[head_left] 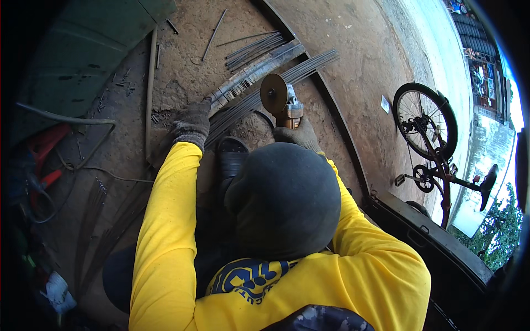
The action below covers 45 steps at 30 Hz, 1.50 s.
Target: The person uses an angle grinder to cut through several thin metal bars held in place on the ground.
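Left hand (pixel 191 122): grey knitted glove, yellow sleeve; placed at the near end of a bundle of thin metal rods (pixel 302 68); whether its fingers close around the rods cannot be told.

Right hand (pixel 301 135): gloved, wrapped around the body of an angle grinder (pixel 289 112), its disc (pixel 274 92) facing up beyond the fingers, over or beside the rods; contact between disc and rods cannot be told.

Rods: one long bundle, running from the left hand outward and to the right, past the grinder, the far ends crossing a dark metal rail (pixel 338 117).

Banded metal strip (pixel 243 78): long, slightly curved in view, beyond the left hand, alongside the bundle.

Shorter rods (pixel 255 51): several, loosely grouped, farther out than the strip.

Dark sandal (pixel 232 156): on a foot, between the hands, on the nearer side.

Pole (pixel 150 94): on the ground, left of the left hand.

Green panel (pixel 91 49): well left of the left hand, beyond the pole.

Cable (pixel 104 122): bent, left of the left hand.

Bicycle (pixel 425 124): well right of the right hand.
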Tool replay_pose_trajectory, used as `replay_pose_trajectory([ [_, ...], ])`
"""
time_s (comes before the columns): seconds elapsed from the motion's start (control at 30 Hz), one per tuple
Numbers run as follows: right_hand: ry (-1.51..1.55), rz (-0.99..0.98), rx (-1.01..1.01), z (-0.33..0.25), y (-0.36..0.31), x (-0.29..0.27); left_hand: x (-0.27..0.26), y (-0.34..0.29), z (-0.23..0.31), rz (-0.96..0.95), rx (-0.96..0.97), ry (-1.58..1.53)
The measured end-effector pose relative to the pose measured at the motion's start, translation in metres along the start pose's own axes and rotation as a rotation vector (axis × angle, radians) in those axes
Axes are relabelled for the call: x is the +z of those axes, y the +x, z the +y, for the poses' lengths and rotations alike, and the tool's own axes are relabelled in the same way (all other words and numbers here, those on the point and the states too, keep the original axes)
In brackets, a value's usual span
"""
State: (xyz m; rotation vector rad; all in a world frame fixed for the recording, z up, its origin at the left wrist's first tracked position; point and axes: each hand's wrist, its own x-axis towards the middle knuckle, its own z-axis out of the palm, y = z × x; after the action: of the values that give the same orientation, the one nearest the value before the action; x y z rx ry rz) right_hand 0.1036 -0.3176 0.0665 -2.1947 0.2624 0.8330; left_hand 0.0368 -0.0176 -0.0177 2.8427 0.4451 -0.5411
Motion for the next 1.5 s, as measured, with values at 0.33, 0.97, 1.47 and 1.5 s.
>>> replay_pose_trajectory([
  [0.33, 0.054, -0.011, -0.034, 0.007, 0.003, 0.002, 0.000, -0.001, 0.003, 0.027, -0.035, -0.053],
  [0.97, -0.500, -0.047, -0.265, -0.056, 0.066, -0.030, -0.019, -0.002, 0.009, -0.075, -0.134, -0.110],
  [1.47, -0.548, -0.084, -0.260, -0.063, 0.076, -0.027, -0.016, 0.001, 0.011, -0.096, -0.109, -0.083],
  [1.5, -0.555, -0.079, -0.256, -0.063, 0.076, -0.027, -0.017, 0.001, 0.011, -0.097, -0.106, -0.085],
])
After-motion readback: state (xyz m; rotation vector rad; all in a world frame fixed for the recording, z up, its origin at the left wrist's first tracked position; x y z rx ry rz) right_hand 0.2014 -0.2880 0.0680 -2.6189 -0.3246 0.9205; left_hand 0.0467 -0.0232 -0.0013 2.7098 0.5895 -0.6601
